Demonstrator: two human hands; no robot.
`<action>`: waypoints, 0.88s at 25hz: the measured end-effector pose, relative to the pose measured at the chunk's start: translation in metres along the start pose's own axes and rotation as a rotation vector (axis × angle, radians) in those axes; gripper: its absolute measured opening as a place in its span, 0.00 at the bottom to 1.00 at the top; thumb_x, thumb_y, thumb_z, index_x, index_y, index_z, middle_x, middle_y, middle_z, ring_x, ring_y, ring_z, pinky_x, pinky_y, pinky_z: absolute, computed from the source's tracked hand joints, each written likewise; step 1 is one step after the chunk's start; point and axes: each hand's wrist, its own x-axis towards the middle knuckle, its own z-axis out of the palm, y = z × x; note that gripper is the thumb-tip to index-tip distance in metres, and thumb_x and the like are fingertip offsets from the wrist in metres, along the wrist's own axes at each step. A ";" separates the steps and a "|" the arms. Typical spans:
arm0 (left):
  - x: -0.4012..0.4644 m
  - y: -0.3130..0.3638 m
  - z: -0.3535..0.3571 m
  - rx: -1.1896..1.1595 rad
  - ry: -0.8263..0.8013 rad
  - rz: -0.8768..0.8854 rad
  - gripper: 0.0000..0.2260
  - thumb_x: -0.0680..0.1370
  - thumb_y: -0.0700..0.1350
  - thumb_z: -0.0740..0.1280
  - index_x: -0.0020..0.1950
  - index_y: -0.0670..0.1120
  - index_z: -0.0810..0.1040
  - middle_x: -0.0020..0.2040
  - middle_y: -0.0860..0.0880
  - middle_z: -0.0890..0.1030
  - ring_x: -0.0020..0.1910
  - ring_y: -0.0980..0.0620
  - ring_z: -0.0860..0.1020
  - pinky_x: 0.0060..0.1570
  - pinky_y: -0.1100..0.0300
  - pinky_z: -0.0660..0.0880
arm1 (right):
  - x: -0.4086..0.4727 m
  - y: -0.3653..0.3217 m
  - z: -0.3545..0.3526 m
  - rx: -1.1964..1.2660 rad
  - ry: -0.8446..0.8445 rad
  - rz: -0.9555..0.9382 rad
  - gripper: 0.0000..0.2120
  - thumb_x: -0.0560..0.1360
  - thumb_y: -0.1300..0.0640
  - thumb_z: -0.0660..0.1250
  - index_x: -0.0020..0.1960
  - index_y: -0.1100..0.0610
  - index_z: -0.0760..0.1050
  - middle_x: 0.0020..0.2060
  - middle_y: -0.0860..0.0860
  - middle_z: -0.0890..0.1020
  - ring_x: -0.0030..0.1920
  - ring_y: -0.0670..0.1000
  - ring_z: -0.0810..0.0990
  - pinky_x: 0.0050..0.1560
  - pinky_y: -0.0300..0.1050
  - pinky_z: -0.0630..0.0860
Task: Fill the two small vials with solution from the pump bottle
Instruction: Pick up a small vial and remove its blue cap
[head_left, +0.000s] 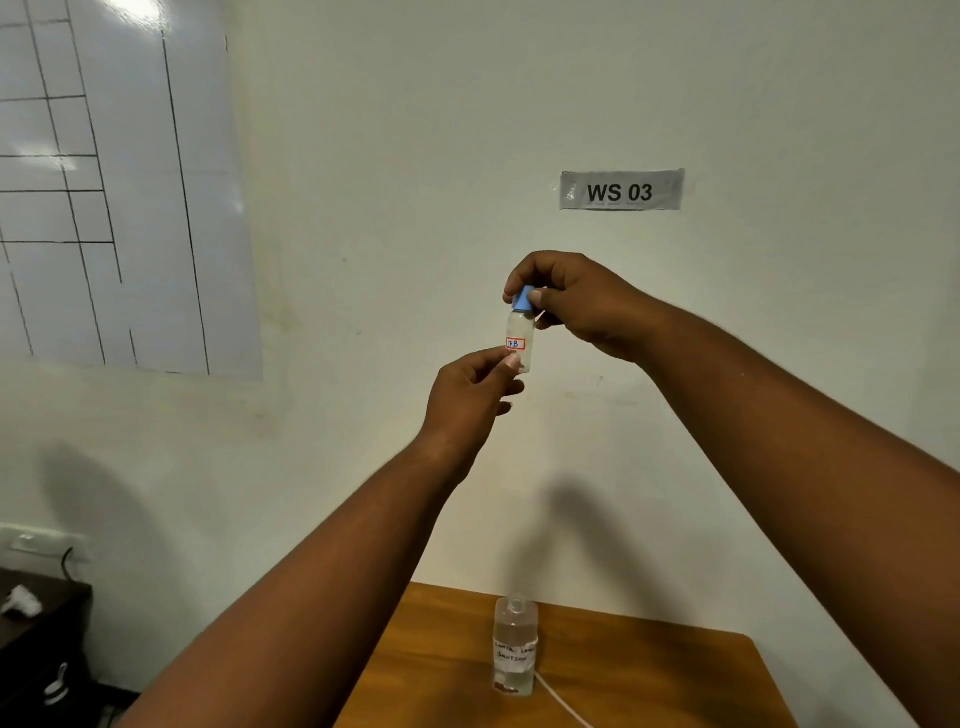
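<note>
My right hand pinches the blue cap of a small vial labelled 17B, held up before the wall, while my left hand grips its base between thumb and fingertips. Below, the pump bottle stands on the wooden table, its pump apparently removed. I cannot tell how full this vial is; the second is out of sight.

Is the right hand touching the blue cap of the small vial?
Touching. The head view shows the right hand pinching the blue cap between thumb and fingers.
</note>
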 end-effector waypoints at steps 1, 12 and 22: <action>0.000 0.001 0.002 0.003 -0.016 0.000 0.08 0.81 0.47 0.67 0.59 0.49 0.82 0.52 0.49 0.86 0.50 0.50 0.85 0.53 0.53 0.82 | 0.000 0.001 -0.001 0.042 -0.006 0.005 0.14 0.80 0.67 0.59 0.52 0.54 0.80 0.53 0.53 0.83 0.52 0.53 0.81 0.51 0.46 0.80; 0.007 -0.007 0.017 -0.112 -0.002 0.000 0.07 0.80 0.41 0.70 0.56 0.40 0.78 0.48 0.44 0.87 0.48 0.51 0.87 0.50 0.55 0.82 | -0.003 0.022 0.004 0.358 0.173 0.133 0.02 0.75 0.61 0.73 0.46 0.60 0.82 0.40 0.54 0.84 0.41 0.52 0.82 0.51 0.50 0.83; 0.009 -0.019 0.017 -0.200 -0.088 -0.052 0.09 0.81 0.38 0.67 0.60 0.38 0.74 0.49 0.40 0.86 0.47 0.47 0.87 0.53 0.55 0.82 | -0.005 0.035 0.012 0.361 0.102 0.130 0.06 0.79 0.60 0.68 0.54 0.58 0.82 0.49 0.54 0.85 0.53 0.52 0.85 0.55 0.49 0.82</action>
